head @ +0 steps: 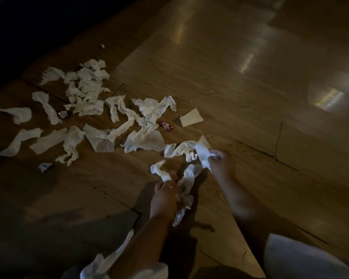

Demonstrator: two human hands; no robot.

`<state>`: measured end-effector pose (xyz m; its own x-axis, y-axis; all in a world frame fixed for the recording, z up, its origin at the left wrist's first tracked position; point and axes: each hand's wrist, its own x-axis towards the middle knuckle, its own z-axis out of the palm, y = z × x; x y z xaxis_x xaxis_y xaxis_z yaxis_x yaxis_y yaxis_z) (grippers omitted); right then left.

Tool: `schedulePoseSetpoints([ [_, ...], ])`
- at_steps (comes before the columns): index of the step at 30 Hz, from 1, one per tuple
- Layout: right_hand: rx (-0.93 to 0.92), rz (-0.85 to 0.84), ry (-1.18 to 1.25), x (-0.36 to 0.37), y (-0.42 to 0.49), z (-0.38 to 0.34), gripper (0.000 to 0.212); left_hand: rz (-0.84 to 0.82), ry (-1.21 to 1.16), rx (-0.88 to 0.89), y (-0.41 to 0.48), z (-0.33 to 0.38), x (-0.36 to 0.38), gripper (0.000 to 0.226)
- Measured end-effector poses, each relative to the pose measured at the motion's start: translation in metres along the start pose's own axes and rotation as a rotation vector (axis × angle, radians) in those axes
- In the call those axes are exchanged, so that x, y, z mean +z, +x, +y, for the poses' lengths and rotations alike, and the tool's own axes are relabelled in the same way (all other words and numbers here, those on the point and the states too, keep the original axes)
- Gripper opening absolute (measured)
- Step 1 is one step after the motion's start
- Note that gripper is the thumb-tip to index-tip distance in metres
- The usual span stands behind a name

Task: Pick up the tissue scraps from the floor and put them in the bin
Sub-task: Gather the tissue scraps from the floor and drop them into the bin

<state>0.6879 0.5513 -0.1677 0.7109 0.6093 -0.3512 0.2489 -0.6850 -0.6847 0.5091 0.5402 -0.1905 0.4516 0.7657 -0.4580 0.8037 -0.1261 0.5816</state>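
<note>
On the glossy wood-grain floor (230, 87), close in front of you: your left hand (163, 195) clutches limp, crinkled white tissue strips (189, 176); your right hand (220, 161) pinches a crumpled white tissue scrap (203, 158). Risk: the thin paper tears and dangling tails slip free. Beyond: scattered torn white tissue scraps (88, 86) and small purple wrappers (166, 126). Bin: not in view.

We locate the left hand (163, 195) behind and left of the right hand (220, 164), both over the floor (240, 87). A bundle of strips (186, 184) sits in the left fingers; one scrap (203, 158) sits in the right fingers. A crumpled scrap (177, 149) lies on the floor just left of the right fingertips. The main scatter of tissue scraps (89, 93) lies ahead and left of all fingers. One flat piece (190, 117) lies ahead of the right fingers, a wrapper (166, 126) to its left.
</note>
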Motion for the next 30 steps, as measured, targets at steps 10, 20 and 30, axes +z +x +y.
schedulePoseSetpoints([
  [10, -0.133, -0.381, -0.158, 0.088, 0.028, -0.036, 0.064, 0.399, -0.684, -0.353, 0.001, -0.027, -0.043, 0.032],
  [20, -0.17, -0.316, -0.04, 0.053, -0.014, -0.017, 0.022, 0.645, -0.998, -0.469, -0.014, -0.053, -0.065, 0.036],
  [30, -0.402, -1.007, -0.432, 0.065, -0.093, -0.009, 0.032, 0.623, -1.039, -0.451, -0.035, -0.083, -0.079, 0.038],
])
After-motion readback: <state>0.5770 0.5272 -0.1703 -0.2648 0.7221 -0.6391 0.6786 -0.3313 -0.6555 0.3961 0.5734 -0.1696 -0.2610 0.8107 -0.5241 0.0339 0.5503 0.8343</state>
